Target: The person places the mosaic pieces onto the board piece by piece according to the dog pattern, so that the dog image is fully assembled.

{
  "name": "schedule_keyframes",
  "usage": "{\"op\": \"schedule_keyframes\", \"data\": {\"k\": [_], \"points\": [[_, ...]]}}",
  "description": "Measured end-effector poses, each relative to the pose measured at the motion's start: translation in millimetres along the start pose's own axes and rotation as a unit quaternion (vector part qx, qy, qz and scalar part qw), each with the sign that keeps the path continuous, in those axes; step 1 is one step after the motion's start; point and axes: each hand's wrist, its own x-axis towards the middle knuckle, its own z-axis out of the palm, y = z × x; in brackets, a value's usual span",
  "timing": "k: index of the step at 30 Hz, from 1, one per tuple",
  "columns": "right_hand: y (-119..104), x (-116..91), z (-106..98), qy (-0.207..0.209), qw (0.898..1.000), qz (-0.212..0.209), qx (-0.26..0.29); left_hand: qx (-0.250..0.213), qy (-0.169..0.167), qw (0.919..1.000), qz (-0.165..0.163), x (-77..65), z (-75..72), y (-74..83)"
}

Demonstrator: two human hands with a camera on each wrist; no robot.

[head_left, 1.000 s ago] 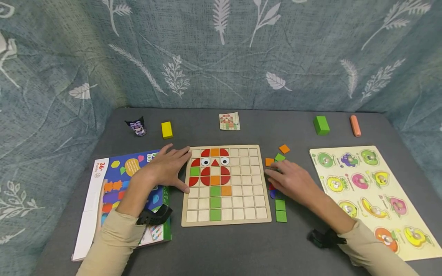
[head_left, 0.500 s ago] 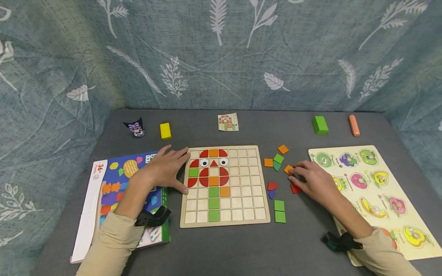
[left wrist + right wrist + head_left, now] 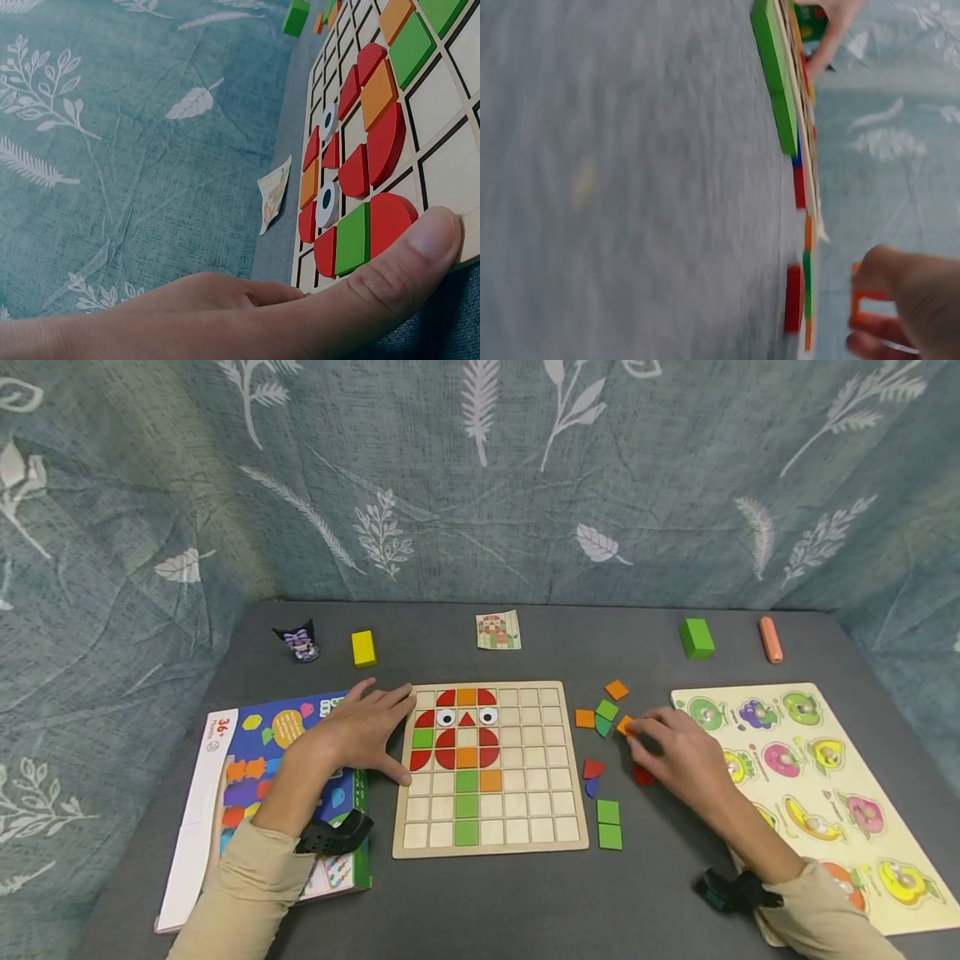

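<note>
My left hand (image 3: 358,731) rests along the left edge of a wooden grid board (image 3: 491,853), thumb and fingers spread and fairly straight. In the left wrist view, the thumb (image 3: 390,274) lies at the board's rim near a red quarter-round tile (image 3: 393,217). Red, orange and green tiles and two eye pieces form a figure on the board. To the board's right, my right hand (image 3: 682,756) pinches an orange square tile (image 3: 624,725) between thumb and fingertips; the right wrist view shows that tile (image 3: 856,300) raised. A red tile (image 3: 642,776) lies partly hidden beneath the hand.
Loose tiles lie right of the board, among them two green squares (image 3: 609,824) and a red piece (image 3: 593,768). A fruit puzzle board (image 3: 825,793) sits at right, a toy box (image 3: 187,827) at left. A picture card (image 3: 498,631) stays behind the board.
My right hand has moved right from the tiles next to the board to an orange tile, which it now pinches. My left hand stays at the board's left edge.
</note>
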Motion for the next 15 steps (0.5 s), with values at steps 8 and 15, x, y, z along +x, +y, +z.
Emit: {"op": "schedule_keyframes", "data": {"k": [8,15], "points": [[-36,12,16,0.018,0.985,-0.139,0.101,0.003,0.008,0.9999,0.01,-1.2,-1.3,0.8],[-84,27,33,-0.049,0.959,-0.235,0.153,0.001,0.005,1.0,0.009,-2.3,-1.6,0.7]]}}
